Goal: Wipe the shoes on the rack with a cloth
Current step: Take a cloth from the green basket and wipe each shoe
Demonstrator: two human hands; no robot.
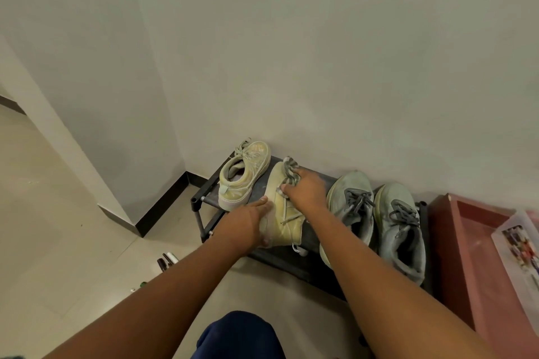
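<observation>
Low black shoe rack against the wall, top shelf carrying four shoes. At the left end, a yellowish sneaker lying with its opening toward the camera, toe toward the wall. Just beside it, a second yellowish sneaker, tipped on its side, held between both hands. Left hand at the heel end, fingers fairly straight and laid flat against the sole side, thumb on top; grip spread, pressing rather than pinching. Right hand over the toe end, fingers curled around a bunched grey cloth, pressing it onto the upper; grip closed on the cloth, cloth poking out past the fingertips toward the wall. Shoe thus lying between the two grips, cloth on top of it under the right palm. To the right, well clear of both hands, a pair of grey sneakers with dark laces, side by side, toes toward the wall. Further right, a reddish box with a clear plastic container resting on it. On the tiled floor left of the rack, a few small dark items, too small to tell.
</observation>
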